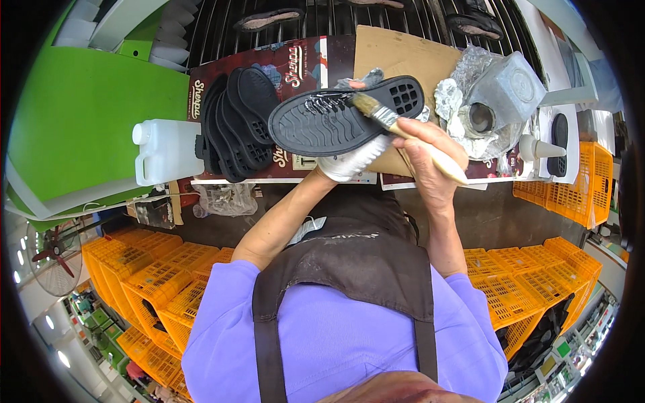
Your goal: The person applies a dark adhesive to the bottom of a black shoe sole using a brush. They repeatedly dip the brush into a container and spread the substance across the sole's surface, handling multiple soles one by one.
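1. We see the black shoe sole (316,127) raised above the cardboard-covered bench, directly before the wearer; its broad end points left, its gridded end up and right. Wet-looking whitish streaks mark its far half.
2. Brush (384,116) slants across the sole, bristles at the far edge; we cannot tell whether they touch.
3. Left hand (351,163), white-gloved, is clamped on the sole: palm under the near edge, fingertips showing past the far one. Forearm rises diagonally from lower left, elbow out.
4. Right hand (433,158) is closed on the brush handle, thumb nearer us, fingers curled over its far side. Forearm stands almost upright, wrist bent inward.
5. Beyond, we note overlapping soles (235,127) and a white jug (168,154) leftward, a translucent container (514,87) on crumpled plastic rightward.
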`<action>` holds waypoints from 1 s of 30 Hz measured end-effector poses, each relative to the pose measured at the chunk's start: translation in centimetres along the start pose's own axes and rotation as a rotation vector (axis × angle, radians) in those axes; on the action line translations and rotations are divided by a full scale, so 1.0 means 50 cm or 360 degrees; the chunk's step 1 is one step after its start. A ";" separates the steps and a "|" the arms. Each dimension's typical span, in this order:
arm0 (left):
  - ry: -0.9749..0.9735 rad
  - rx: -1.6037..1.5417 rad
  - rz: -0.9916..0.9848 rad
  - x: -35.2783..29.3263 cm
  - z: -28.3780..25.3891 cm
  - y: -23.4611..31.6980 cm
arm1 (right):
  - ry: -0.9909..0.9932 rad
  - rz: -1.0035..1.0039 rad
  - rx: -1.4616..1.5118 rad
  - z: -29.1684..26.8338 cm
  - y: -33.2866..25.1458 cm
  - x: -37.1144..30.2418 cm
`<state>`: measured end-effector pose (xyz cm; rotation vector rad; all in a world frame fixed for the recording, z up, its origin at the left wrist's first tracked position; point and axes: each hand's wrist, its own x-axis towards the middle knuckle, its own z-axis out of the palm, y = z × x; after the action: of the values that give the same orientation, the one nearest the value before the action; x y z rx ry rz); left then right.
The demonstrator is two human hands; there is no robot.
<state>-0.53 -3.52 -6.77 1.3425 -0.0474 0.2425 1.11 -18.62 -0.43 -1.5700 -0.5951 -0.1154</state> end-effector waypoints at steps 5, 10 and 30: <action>-0.0034 0.0048 -0.0101 0.012 0.003 -0.008 | 0.0165 0.0104 -0.0043 -0.022 0.014 -0.004; -0.0267 0.1066 0.0178 0.009 -0.001 0.033 | 0.0352 0.0238 -0.0036 -0.027 0.010 -0.002; -0.0066 -0.0312 0.0054 -0.013 -0.010 -0.031 | 0.0117 0.0316 0.0237 0.077 -0.019 -0.028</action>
<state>-0.88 -3.44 -8.49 1.1522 -0.1256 0.2327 -1.57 -15.40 -0.55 -1.4647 -0.3794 0.0206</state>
